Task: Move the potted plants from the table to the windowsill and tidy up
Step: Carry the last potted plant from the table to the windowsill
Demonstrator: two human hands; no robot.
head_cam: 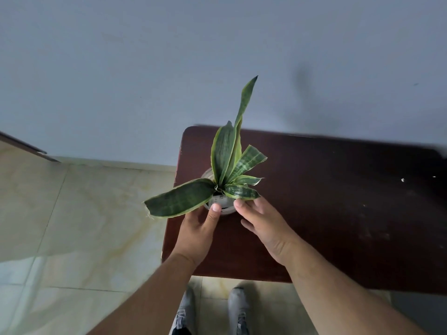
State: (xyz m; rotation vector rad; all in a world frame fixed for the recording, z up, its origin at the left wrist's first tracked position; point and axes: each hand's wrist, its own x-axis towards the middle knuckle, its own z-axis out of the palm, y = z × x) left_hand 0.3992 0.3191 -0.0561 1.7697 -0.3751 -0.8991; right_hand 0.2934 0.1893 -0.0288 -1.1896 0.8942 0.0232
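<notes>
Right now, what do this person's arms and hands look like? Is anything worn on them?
Both forearms are bare to the picture's bottom edge: no sleeves show. The left hand and right hand wear no gloves, and I see no rings, watch or bracelet. The nails look short and plain. Below, grey shoes show.

plant (227, 165) – dark green, pale bands, yellow edges | table (326, 201) – dark reddish-brown | pot (226, 209) – white

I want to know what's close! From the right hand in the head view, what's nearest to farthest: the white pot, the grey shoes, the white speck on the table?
1. Small white pot, touching the right hand.
2. Grey shoes, below on the floor.
3. White speck, far right on the dark brown wooden table.
</notes>
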